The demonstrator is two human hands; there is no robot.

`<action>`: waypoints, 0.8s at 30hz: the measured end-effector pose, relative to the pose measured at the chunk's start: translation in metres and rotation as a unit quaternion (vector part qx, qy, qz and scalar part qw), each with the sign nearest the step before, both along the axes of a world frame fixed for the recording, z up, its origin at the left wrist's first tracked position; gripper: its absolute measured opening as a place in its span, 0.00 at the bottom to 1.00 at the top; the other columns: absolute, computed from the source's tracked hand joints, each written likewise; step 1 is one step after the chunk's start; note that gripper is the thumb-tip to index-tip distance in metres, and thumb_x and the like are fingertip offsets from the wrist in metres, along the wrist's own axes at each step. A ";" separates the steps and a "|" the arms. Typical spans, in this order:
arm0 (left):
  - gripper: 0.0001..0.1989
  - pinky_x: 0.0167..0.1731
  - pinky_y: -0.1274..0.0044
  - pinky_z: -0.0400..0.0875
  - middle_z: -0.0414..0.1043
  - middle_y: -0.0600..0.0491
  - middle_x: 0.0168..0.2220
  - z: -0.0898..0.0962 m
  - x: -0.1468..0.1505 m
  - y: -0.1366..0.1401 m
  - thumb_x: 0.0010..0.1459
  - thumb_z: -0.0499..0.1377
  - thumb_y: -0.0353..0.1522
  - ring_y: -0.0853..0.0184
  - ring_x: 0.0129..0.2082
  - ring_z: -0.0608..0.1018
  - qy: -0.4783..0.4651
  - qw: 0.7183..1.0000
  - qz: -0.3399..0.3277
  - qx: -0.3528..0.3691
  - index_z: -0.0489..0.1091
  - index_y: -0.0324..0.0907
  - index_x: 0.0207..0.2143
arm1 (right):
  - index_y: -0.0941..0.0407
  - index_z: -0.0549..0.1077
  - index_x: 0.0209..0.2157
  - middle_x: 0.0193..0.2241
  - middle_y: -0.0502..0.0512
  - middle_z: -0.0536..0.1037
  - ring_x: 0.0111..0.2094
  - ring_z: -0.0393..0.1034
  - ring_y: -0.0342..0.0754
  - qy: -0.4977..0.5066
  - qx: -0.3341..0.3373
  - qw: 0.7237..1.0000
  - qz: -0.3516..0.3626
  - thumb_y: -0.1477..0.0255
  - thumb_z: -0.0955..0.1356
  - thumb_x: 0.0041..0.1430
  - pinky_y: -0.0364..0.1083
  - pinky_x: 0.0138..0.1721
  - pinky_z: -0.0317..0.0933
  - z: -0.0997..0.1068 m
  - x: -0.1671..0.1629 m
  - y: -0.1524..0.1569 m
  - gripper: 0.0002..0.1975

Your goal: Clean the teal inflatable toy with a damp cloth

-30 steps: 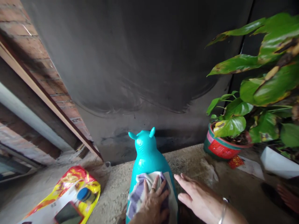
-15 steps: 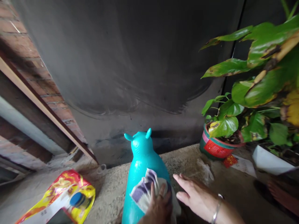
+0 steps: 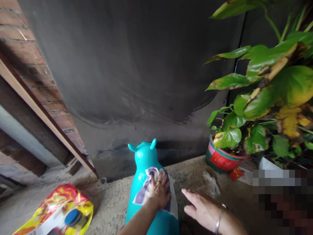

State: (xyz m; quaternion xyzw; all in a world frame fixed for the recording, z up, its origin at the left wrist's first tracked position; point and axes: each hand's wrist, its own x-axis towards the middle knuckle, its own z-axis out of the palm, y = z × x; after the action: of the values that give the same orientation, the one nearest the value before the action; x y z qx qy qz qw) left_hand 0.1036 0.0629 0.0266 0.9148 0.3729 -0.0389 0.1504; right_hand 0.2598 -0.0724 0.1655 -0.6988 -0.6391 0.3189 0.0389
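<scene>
A turquoise inflatable animal toy [image 3: 146,158] with two small ears stands in front of me, its head toward the dark panel. My left hand [image 3: 160,192] presses a white and purple cloth [image 3: 141,195] against the toy's back, just below the neck, with the fingers bent over the fabric. Part of the cloth hangs down the toy's right side. Just right of the toy, my right hand [image 3: 199,205] hovers with its fingers stretched out and nothing in it. A silver bangle is on that wrist.
A tall dark panel [image 3: 146,65] rises behind the toy. Potted plants crowd the right, one in a red and green pot [image 3: 222,160]. On the left lie a red and yellow bag [image 3: 52,204] and a blue-capped container [image 3: 73,217]. Wooden boards [image 3: 49,120] lean against brick.
My left hand has slid the cloth up the toy's back toward the neck. My right hand stays open beside the toy. The view has shifted slightly.
</scene>
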 end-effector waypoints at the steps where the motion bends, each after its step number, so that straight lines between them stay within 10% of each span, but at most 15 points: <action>1: 0.27 0.59 0.43 0.27 0.43 0.54 0.68 -0.006 -0.011 -0.009 0.59 0.48 0.45 0.50 0.67 0.40 -0.009 1.000 0.013 0.003 0.57 0.52 0.60 | 0.64 0.57 0.61 0.59 0.65 0.63 0.60 0.57 0.53 0.001 0.004 1.000 0.001 0.71 0.60 0.57 0.48 0.61 0.52 0.000 0.001 -0.001 0.30; 9: 0.34 0.57 0.44 0.48 0.40 0.64 0.66 -0.045 -0.098 -0.086 0.51 0.56 0.41 0.48 0.67 0.44 0.074 0.987 0.144 -0.017 0.51 0.66 0.60 | 0.62 0.56 0.62 0.61 0.66 0.59 0.61 0.56 0.53 -0.001 0.021 0.999 0.032 0.71 0.60 0.58 0.50 0.61 0.52 0.000 -0.012 -0.001 0.30; 18: 0.29 0.55 0.38 0.41 0.27 0.65 0.68 -0.011 -0.049 -0.021 0.59 0.44 0.46 0.52 0.67 0.33 0.005 0.986 0.162 0.022 0.47 0.60 0.63 | 0.65 0.58 0.61 0.59 0.67 0.62 0.60 0.57 0.53 -0.013 0.011 0.999 0.045 0.71 0.60 0.57 0.49 0.61 0.52 -0.003 -0.024 0.010 0.30; 24: 0.34 0.59 0.46 0.44 0.29 0.64 0.68 -0.030 -0.074 -0.062 0.56 0.50 0.40 0.53 0.67 0.36 0.008 0.982 0.189 0.008 0.43 0.62 0.63 | 0.65 0.58 0.61 0.59 0.66 0.62 0.60 0.57 0.52 -0.029 -0.003 0.998 0.047 0.71 0.60 0.57 0.49 0.61 0.51 -0.006 -0.024 0.008 0.30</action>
State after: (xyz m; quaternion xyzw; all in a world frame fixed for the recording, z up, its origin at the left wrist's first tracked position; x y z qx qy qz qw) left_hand 0.0299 0.0009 -0.0033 0.8287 0.5406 -0.0141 0.1443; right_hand 0.2362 -0.0647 0.1597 -0.6772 -0.6712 0.3015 0.0032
